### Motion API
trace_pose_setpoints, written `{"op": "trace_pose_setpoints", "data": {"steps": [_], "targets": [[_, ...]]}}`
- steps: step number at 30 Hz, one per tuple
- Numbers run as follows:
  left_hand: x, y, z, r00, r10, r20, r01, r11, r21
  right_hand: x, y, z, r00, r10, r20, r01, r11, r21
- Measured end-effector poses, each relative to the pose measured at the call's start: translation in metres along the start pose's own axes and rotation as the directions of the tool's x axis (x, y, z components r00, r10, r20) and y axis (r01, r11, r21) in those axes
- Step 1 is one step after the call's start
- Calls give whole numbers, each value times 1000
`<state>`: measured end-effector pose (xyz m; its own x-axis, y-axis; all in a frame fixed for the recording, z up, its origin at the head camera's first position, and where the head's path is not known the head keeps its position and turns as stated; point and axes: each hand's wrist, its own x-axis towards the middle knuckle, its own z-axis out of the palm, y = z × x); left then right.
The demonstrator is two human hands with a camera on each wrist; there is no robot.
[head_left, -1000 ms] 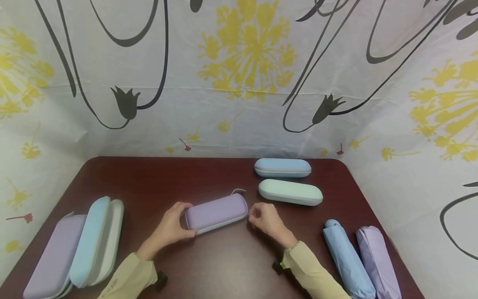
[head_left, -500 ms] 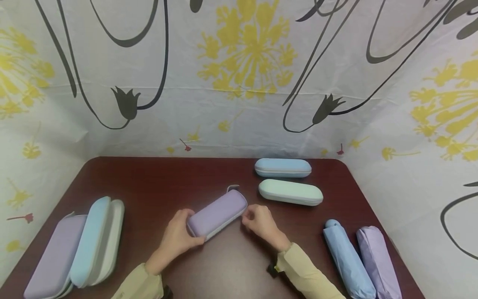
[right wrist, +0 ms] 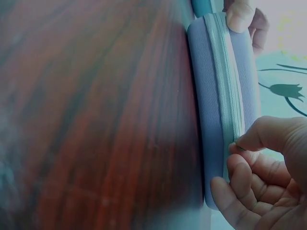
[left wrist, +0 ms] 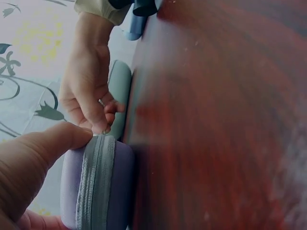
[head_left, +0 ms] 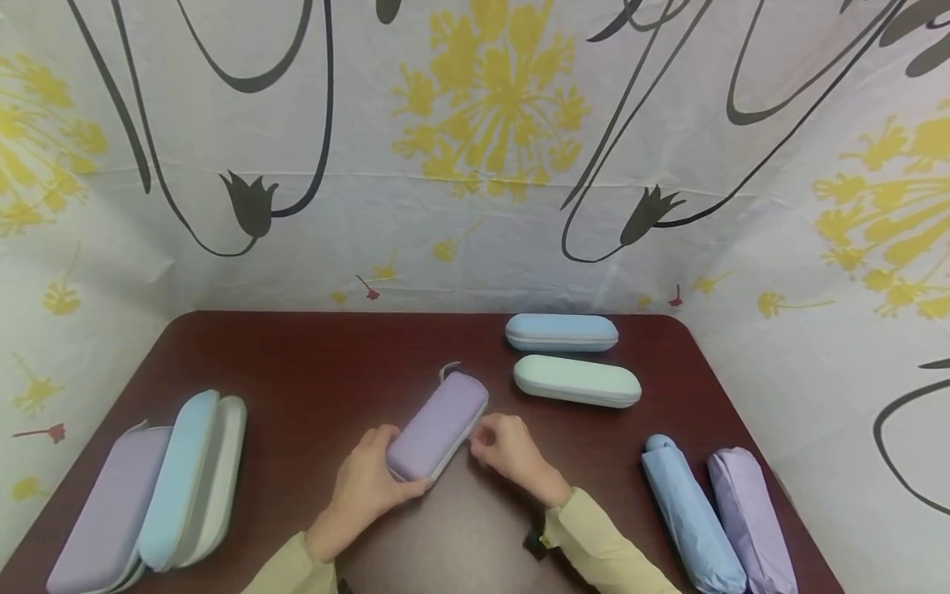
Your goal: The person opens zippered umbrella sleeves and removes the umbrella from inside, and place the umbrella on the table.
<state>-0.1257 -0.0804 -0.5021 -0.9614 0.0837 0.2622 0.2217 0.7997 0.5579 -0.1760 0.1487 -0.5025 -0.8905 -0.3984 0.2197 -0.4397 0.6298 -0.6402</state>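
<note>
On the table's middle lies a lilac zippered case (head_left: 439, 422), slanting away to the right, with a small strap loop at its far end. My left hand (head_left: 365, 480) grips its near end, thumb on the near side. At the case's right side, my right hand (head_left: 512, 452) pinches the small zipper pull, mostly hidden by thumb and fingertip in the right wrist view. There the grey zipper (right wrist: 221, 72) runs along the case's side, from that pinch towards the left hand's thumb (right wrist: 238, 18).
At the left lie another lilac case (head_left: 111, 507), a light blue case (head_left: 178, 478) and a pale grey-green case (head_left: 226, 470). Back right are a blue case (head_left: 562, 332) and a mint case (head_left: 577, 380). Right front are folded umbrellas, one blue (head_left: 693, 516) and one lilac (head_left: 752, 520).
The lilac case has turned anticlockwise, so its far end points further away from me. My left hand has shifted right with it; my right hand has moved left and nearer along its side.
</note>
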Motion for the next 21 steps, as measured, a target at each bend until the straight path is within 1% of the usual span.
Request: {"op": "trace_pose_setpoints", "data": {"steps": [2,6,9,12,15,18,21], "targets": [[-1,2,0,1000,15,3,-15,1000,8,0,0,0,1000,-6,8,6,1000,7],[-2,5,-5,998,50,33,-50,999,-3,0,0,0,1000,1,22,-1,1000,13],[-3,4,-6,997,57,49,-56,998,-18,0,-1,0,1000,4,25,-5,1000,5],[-4,5,-3,999,39,37,-38,999,-11,0,-3,-1,1000,-10,26,10,1000,4],[-5,8,0,1000,26,14,-26,1000,-3,-1,-6,0,999,-31,37,30,999,27],[-6,14,4,999,36,-17,-35,999,16,-3,-9,2,997,-60,57,58,997,42],[-6,19,9,998,46,-32,-44,998,45,-5,-10,4,994,-85,63,83,996,27]]}}
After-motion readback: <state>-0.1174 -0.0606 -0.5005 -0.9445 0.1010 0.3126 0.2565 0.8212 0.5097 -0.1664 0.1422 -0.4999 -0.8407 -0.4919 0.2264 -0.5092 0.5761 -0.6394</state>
